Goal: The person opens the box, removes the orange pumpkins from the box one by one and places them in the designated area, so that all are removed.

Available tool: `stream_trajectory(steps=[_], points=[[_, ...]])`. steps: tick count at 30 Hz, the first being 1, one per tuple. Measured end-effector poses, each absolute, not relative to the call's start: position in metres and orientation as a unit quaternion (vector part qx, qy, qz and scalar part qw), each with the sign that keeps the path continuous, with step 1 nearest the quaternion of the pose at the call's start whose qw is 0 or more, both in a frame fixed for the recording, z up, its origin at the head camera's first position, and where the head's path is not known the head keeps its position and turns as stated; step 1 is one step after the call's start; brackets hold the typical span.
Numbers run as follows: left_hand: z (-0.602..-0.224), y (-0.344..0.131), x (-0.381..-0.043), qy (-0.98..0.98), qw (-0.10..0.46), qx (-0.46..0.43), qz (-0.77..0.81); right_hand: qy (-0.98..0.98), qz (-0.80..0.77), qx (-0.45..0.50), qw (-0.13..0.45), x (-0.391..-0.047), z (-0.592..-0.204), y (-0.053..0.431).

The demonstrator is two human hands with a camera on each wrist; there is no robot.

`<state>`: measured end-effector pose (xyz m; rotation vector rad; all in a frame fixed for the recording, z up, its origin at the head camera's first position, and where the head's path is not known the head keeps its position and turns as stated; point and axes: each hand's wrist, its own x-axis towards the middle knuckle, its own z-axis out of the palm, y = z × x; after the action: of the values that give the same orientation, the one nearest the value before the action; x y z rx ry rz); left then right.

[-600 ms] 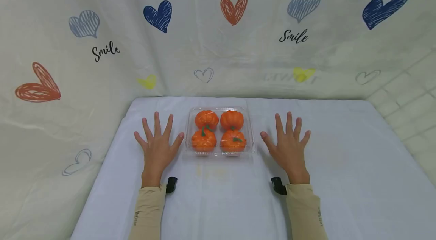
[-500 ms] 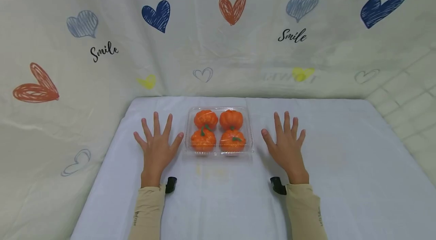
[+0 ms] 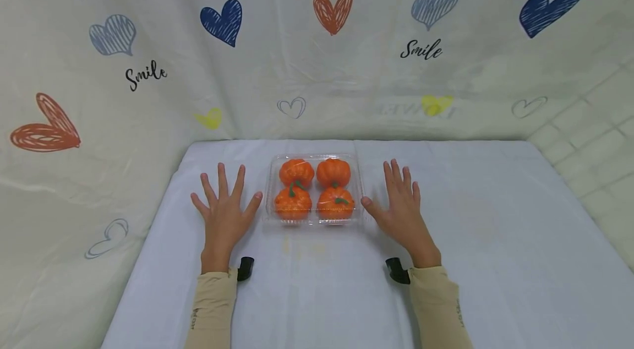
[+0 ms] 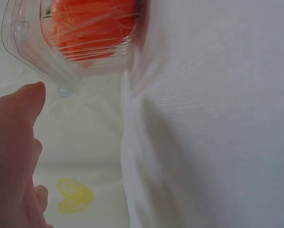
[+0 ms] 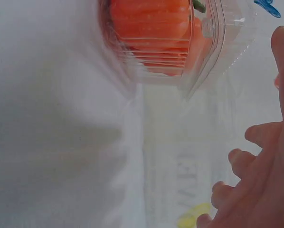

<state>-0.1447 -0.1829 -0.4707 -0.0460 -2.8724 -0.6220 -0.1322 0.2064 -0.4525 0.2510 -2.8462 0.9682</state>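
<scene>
In the head view, a clear plastic box (image 3: 315, 212) holding four orange pumpkins (image 3: 293, 206) is set on the white-clothed bench (image 3: 495, 239), between the left hand (image 3: 224, 222) and the right hand (image 3: 402, 219), perhaps so that it can be reached from both sides. Nothing is gripped: the left fingers are spread wide, the right ones set closer together. The round, lobed pumpkins seem to be kept from rolling by the walls. In the left wrist view, glossy, ridged plastic is shown near the thumb. In the right wrist view, the flanged rim is seen apart from the fingers.
</scene>
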Motion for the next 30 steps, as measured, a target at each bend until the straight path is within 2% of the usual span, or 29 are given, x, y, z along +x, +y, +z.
stream_trajectory(steps=[11, 19, 30], points=[[-0.471, -0.182, -0.146, -0.970, 0.087, -0.011, -0.228, -0.919, 0.368, 0.142, 0.018, -0.130, -0.460, 0.193], [-0.470, -0.183, -0.144, -0.964, 0.101, -0.013, -0.245, -0.915, 0.378, 0.136, -0.012, -0.128, -0.461, 0.181], [-0.465, -0.175, -0.141, -0.920, 0.098, -0.040, -0.378, -0.919, 0.371, 0.133, -0.018, -0.125, -0.462, 0.179]])
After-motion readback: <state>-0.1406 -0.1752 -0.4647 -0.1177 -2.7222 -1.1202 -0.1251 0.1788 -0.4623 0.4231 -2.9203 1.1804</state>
